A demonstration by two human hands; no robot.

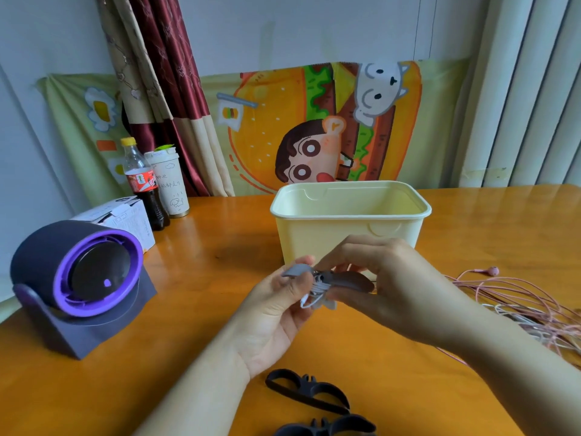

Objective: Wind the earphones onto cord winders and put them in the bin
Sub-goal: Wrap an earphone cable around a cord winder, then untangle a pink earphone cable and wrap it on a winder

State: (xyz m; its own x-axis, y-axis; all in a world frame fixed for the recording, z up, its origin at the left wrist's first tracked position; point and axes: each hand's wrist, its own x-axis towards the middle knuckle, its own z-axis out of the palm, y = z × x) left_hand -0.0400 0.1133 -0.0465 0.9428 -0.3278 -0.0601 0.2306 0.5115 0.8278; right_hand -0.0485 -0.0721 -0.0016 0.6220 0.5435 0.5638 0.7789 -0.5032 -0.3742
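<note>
The left hand [276,309] pinches one wing of a grey bat-shaped plastic cord winder [345,280], and the right hand [390,275] grips the other. White earphone cord [317,288] wraps its middle. Its long axis runs left to right, just before the pale yellow plastic bin [349,221]. Pink earphones [534,297] lie tangled at the right on the orange wooden tabletop [204,294]. Handwriting on the white paper cup [171,184] is unreadable.

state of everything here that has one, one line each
bin, upright, no lid on
grey cord winder, held up, white earphone cord wound round its middle
left hand, grips one wing of it
right hand, pinches the other wing
black cord winders, lying flat, no cord on them
pink earphones, unwound, loose on the table
cola bottle, upright, capped
paper cup, upright, lid on
</note>
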